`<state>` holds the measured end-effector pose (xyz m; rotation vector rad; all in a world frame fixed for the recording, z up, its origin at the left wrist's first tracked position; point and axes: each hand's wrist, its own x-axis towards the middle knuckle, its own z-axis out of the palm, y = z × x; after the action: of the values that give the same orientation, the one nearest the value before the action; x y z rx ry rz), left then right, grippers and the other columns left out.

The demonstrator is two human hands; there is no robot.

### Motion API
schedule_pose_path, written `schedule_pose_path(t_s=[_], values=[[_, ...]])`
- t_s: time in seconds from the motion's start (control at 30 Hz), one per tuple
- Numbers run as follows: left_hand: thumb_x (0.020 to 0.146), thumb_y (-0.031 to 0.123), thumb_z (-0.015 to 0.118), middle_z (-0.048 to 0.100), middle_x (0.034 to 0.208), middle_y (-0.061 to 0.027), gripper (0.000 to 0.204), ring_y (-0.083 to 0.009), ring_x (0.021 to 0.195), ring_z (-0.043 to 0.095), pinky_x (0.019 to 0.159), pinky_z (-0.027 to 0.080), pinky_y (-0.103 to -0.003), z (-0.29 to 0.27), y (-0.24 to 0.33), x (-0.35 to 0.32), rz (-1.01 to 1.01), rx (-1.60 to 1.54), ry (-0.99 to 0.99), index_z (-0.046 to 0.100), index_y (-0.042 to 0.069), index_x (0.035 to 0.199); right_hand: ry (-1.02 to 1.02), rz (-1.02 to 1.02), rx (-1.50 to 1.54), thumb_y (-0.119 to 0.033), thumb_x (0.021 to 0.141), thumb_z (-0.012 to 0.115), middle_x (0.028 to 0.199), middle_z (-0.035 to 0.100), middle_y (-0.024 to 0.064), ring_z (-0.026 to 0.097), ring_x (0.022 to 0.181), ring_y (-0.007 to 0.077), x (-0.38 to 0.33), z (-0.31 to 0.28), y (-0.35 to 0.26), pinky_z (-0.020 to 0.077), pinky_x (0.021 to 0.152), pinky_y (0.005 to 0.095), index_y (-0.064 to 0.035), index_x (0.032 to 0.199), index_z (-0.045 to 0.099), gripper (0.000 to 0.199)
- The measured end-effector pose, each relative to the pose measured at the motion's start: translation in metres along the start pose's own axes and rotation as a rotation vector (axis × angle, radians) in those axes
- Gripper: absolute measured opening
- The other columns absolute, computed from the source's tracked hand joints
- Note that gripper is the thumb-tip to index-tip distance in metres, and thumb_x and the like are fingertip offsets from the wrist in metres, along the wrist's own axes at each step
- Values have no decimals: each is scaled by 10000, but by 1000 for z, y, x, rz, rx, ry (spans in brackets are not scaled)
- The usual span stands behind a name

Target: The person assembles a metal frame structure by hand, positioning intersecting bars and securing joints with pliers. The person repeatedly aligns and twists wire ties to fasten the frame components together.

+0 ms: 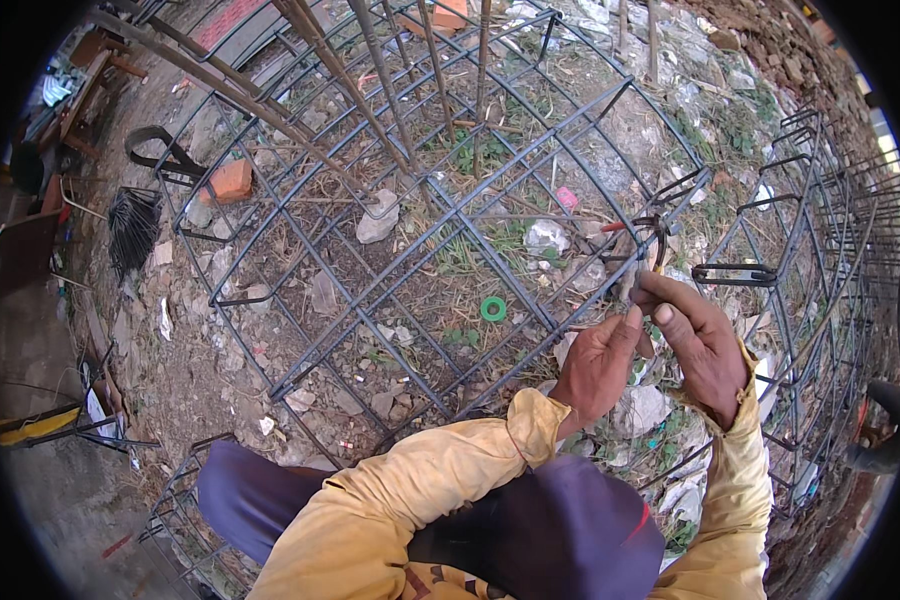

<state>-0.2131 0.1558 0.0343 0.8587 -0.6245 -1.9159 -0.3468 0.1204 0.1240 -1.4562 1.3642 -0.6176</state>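
My left hand (598,368) has thumb and fingers pinched together at the right corner of a steel rebar cage (450,212). Close against it is my right hand (702,345), its fingers also curled in. Whatever the fingertips grip is too small or hidden to name. Just beyond them, pincers (660,228) with a red handle end and a yellowish one rest at the cage's bars. I cannot tell whether a finger touches them. Both forearms wear yellow sleeves, and the left one lies across my dark-trousered knees.
More tied rebar (795,270) stands at the right. Long upright bars (365,80) rise from the cage's far side. On the rubble ground lie a green ring (493,308), an orange brick (228,182) and pale stones (378,217). A bundle of black wires (133,230) is at the left.
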Motion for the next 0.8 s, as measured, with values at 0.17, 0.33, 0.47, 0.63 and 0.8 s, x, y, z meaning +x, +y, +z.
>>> schedule_pose_path(t_s=[0.17,0.33,0.47,0.63,0.8], values=[[1054,331,442,513,705,18,351,-68,618,481,554,398,-244,-16,14,4,-24,188,-25,573,33,924,20,80,125,-102,978,521,803,643,40,603,710,99,46,30,18,502,635,243,23,1129,600,210],[1008,278,534,651,849,-43,331,-87,744,542,682,459,-273,-59,71,-7,37,867,5,668,-24,990,6,338,126,-125,932,540,694,560,28,520,526,91,106,36,46,482,438,252,-4,946,589,132],[976,321,590,664,850,-45,353,-75,747,531,669,445,-262,-130,78,10,-47,707,408,689,-14,1025,-316,136,-127,-154,906,568,683,556,23,526,530,89,174,56,122,486,418,261,4,909,591,160],[937,322,628,684,895,-70,370,-131,802,584,737,468,-299,-194,40,38,-93,787,741,685,-31,1032,-532,-270,-406,-200,863,601,732,620,74,634,678,221,249,96,144,539,647,360,-35,817,647,178],[914,342,618,707,1010,-216,405,-369,918,674,835,505,-429,-226,32,104,-45,942,1019,684,-19,1086,-406,265,-363,-210,868,593,887,676,131,658,838,300,268,141,85,534,804,399,-54,926,682,189]])
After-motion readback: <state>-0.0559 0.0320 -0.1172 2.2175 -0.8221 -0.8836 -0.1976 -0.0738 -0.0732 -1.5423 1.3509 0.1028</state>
